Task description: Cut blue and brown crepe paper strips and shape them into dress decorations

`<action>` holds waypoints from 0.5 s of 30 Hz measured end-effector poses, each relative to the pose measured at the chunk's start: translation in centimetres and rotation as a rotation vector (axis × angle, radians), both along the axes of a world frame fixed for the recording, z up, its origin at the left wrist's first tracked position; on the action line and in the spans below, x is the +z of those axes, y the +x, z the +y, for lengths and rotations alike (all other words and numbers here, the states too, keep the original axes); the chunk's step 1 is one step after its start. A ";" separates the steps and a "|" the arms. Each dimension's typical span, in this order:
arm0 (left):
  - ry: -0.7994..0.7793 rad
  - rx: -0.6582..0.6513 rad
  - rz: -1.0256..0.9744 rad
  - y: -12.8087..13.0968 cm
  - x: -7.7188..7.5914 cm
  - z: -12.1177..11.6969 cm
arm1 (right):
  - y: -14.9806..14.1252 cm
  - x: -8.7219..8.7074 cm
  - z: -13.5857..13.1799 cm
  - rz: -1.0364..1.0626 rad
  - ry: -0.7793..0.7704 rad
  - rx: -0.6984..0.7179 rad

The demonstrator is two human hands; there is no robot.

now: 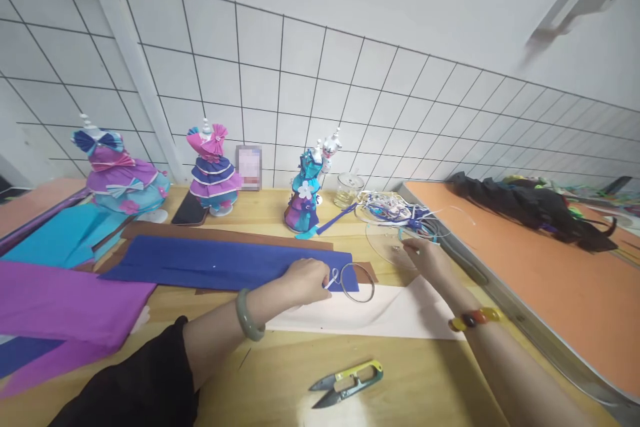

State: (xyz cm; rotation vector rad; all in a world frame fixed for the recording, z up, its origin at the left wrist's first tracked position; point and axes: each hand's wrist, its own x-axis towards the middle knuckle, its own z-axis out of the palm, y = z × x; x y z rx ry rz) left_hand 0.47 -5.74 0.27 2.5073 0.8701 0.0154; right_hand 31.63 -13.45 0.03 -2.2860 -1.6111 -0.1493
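My left hand (307,280) is closed above the blue cloth (210,263) and pale pink cloth (360,313). From its fingers sticks out a curled white ribbon (334,276), with a thin metal ring (373,288) beside it; I cannot tell if they are joined. My right hand (425,257) has its fingers pinched at the edge of a clear round dish (383,247) where small shiny bits lie. Whatever those fingers hold is too small to make out. Yellow-handled thread snips (357,377) lie nearer me on the wooden table (280,373).
Three small dress forms in layered skirts, purple-blue (125,177), pink-navy (213,170) and teal (304,190), stand at the back. A phone (190,208), a glass (349,190) and tangled ribbons (390,207) are there too. Purple cloth (75,300) lies left; an orange surface (520,267) adjoins right.
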 end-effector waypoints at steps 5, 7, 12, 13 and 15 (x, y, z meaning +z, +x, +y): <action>-0.037 0.004 -0.080 -0.1 -0.1 -0.1 | -0.1 0.4 2.2 0.005 -0.007 0.020; -0.081 0.000 -0.122 -0.3 0.0 0.0 | -1.3 0.5 2.0 0.052 -0.004 0.065; -0.225 -0.011 -0.158 -0.6 0.7 0.6 | -7.4 1.2 -0.6 0.354 -0.001 0.345; -0.249 -0.012 -0.171 -0.7 0.9 0.8 | -8.7 1.3 -1.1 0.384 -0.020 0.396; -0.268 -0.015 -0.195 -1.0 1.3 1.0 | -10.9 1.5 -1.5 0.378 -0.060 0.501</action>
